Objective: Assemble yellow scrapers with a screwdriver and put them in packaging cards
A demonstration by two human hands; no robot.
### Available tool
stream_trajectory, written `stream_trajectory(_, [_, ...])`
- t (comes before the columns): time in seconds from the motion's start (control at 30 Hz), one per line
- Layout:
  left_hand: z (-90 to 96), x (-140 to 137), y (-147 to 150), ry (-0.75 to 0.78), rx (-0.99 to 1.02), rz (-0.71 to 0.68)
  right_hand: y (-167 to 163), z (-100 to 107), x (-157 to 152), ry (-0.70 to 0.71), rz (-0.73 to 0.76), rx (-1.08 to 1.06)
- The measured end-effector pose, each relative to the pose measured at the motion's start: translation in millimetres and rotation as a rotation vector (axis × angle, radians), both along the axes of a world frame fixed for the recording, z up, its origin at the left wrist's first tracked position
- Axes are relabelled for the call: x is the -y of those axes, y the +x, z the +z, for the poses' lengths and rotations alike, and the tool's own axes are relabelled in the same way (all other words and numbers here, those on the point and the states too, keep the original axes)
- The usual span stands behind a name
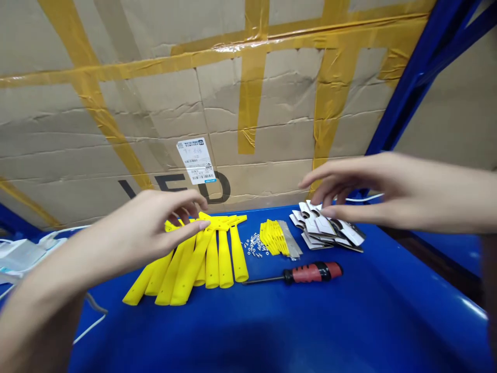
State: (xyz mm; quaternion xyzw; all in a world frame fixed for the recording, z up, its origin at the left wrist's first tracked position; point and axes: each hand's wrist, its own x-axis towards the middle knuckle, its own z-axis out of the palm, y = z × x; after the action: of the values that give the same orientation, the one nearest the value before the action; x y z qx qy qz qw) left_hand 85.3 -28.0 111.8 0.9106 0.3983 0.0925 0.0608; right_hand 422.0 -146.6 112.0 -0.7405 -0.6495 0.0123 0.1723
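Note:
My left hand [176, 220] hovers over the upper ends of several yellow plastic scraper handles [190, 280], its thumb and fingers apart with nothing between them. Above a loose stack of folded white cards [316, 225] is my right hand [357, 189], also open, with curved fingers. Whether its thumb touches the cards I cannot tell. Between the hands lie a pile of small silver screws and nuts [255, 245], a row of flat yellow plates [272, 238] and some grey metal blades [289, 241]. A screwdriver [310, 272] with a red and black handle rests in front, its shaft pointing left.
Everything lies on a blue surface [248, 331]. A large taped cardboard box [279, 114] with a white label [196, 160] stands behind it. A blue metal post [404, 98] rises at the right. White cables and a pale plastic bundle [23, 256] lie at the left.

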Motion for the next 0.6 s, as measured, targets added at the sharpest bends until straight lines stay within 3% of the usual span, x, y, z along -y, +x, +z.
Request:
stream_trajectory(0.07, [-15.1,-12,18,-0.023,-0.169,0.047,-6,-6,-12,-0.156,0.204,-0.041])
stream_trajectory(0.1, [-23.0,-18,26,-0.035,-0.237,0.078,-9,-11,-20,-0.225,0.229,-0.03])
stream_trajectory(0.23, [-46.1,-38,50,-0.061,-0.384,0.209,-19,-39,-47,-0.336,0.086,0.026])
stream_trajectory(0.37, [-54.2,-49,57,-0.062,-0.427,0.242,-24,-65,-63,-0.376,-0.007,0.012])
stream_trajectory(0.6, [-65.8,-58,52,-0.113,-0.422,0.18,-39,-75,-72,-0.436,-0.115,0.024])
